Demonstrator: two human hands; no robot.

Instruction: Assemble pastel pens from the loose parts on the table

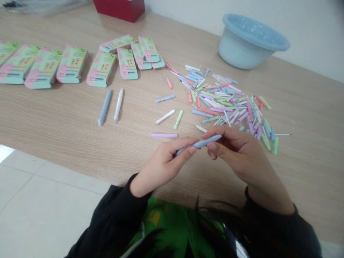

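Observation:
Both my hands grip one pale blue pen (202,143) just above the wooden table (67,122). My left hand (163,163) pinches its left end between thumb and fingers. My right hand (236,150) wraps the right end, the thumb pressed under the barrel. Just beyond my hands lies a pile of pastel pen parts (228,104): barrels, caps and thin refills. A lilac pen (164,135) lies directly in front of my left hand.
A blue pen (104,106) and a white pen (118,104) lie side by side at centre left. Several pink-and-green boxes (72,63) line the far left. A light blue basin (249,41) stands at the back right, a red box (120,9) at the back.

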